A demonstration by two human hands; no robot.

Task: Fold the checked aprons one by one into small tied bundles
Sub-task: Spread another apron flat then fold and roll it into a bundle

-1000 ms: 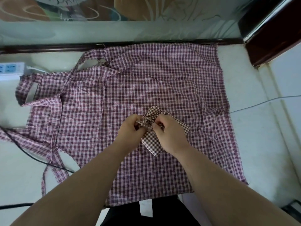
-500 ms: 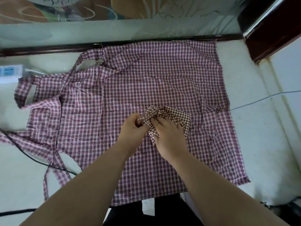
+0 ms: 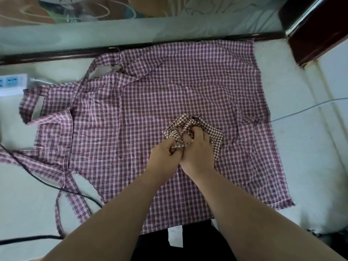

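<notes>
The brown-checked bundle (image 3: 211,129) sits near the middle of a larger pink-checked apron (image 3: 169,87) that is spread flat, and it lies just beyond the knuckles, on the side away from the person. It is folded small, and a narrow tie (image 3: 185,146) crosses from it back toward the wrists. Its long axis seems to run on a slant from far-left to near-right, though the right hand (image 3: 197,154) covers much of it. That hand is the nearer one: its fingers curl over the bundle's near edge and hold it down, while the left hand (image 3: 165,157), just beside and touching the right, pinches the tie end with curled fingers. The knot looks unfinished, so the next pull probably runs along the tie, left hand drawing away from the bundle while the right anchors it. Farther out, the apron's straps trail left over the white surface (image 3: 301,151) past a black cable (image 3: 37,178) and a power strip (image 3: 11,83); a thin grey wire (image 3: 301,110) crosses on the right.
</notes>
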